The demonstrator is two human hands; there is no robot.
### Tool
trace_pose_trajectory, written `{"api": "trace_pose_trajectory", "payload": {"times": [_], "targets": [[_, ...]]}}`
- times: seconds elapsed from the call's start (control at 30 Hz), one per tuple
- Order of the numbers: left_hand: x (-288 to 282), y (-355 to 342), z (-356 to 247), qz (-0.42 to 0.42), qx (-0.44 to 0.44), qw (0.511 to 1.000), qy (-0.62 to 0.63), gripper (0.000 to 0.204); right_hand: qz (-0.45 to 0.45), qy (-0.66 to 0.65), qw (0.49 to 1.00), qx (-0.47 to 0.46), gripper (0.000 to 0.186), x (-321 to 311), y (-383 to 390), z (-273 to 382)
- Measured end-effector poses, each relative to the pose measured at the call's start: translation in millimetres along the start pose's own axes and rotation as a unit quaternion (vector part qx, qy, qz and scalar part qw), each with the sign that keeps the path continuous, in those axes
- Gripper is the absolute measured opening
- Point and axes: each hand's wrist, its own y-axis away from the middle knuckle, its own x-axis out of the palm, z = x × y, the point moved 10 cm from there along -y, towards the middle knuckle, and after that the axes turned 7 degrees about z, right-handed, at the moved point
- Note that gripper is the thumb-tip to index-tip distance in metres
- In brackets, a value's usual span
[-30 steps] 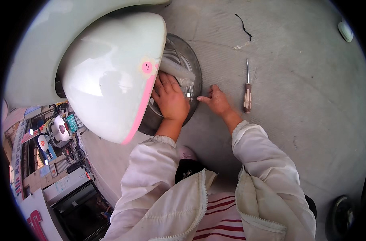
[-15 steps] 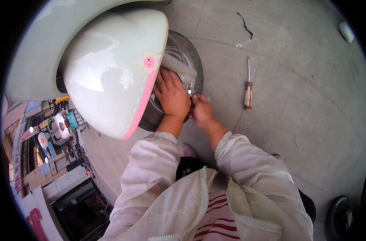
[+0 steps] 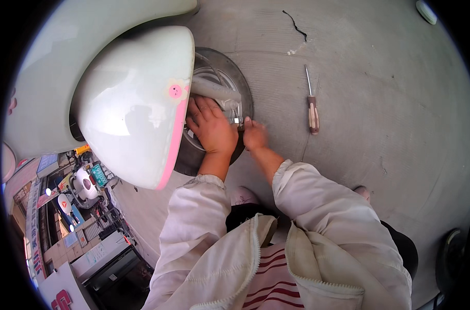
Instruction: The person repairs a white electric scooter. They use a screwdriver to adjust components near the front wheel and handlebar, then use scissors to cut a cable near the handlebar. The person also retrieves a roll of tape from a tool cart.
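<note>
1. Nearest, lower centre of frame: open pale jacket (image 3: 222,276); its cuffs sit back at the wrists, clear of the wheel.
2. Left hand (image 3: 213,129), centre: fingers extended and somewhat spread, palm down over the wheel (image 3: 237,70); fingertips reach in beside the grey fork leg (image 3: 214,89). Whether they press on anything: cannot tell.
3. Right hand (image 3: 255,137), just right of it: fingers curled, outline blurred, thumb side at the bright metal fitting (image 3: 237,120) by the wheel's hub. Whether it pinches the fitting: cannot tell.
4. Wheel is upper centre, partly covered by the white mudguard (image 3: 129,111) with pink edging, upper left.
5. Risks (judgement): if the wheel turns, left fingers could be nipped between spokes and fork leg. A slip of the right fingers could scrape knuckles on the fitting; any loose small part might drop and roll away.
6. Screwdriver (image 3: 313,114), right of centre, lies apart from both hands on the concrete floor (image 3: 385,119); a careless step could kick it.
7. Farther, lower left: parked scooter (image 3: 85,183).
</note>
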Motion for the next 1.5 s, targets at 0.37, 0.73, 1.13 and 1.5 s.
{"api": "trace_pose_trajectory", "payload": {"times": [0.37, 0.73, 1.13, 1.5], "targets": [[-58, 21, 0, -0.105, 0.022, 0.986, 0.125, 0.068, 0.168, -0.173, 0.967, -0.082, 0.029, 13, -19, 4], [57, 40, 14, 0.101, -0.165, 0.913, 0.359, 0.027, 0.141, -0.006, 0.975, -0.174, 0.032, -2, 11, 33], [136, 59, 27, 0.097, -0.363, 0.688, 0.621, 0.024, 0.084, -0.139, 0.973, -0.163, 0.022, 2, 6, 14], [94, 51, 17, 0.032, -0.308, 0.836, 0.452, 0.026, 0.058, -0.057, 0.983, -0.162, 0.016, -8, 13, 18]]}}
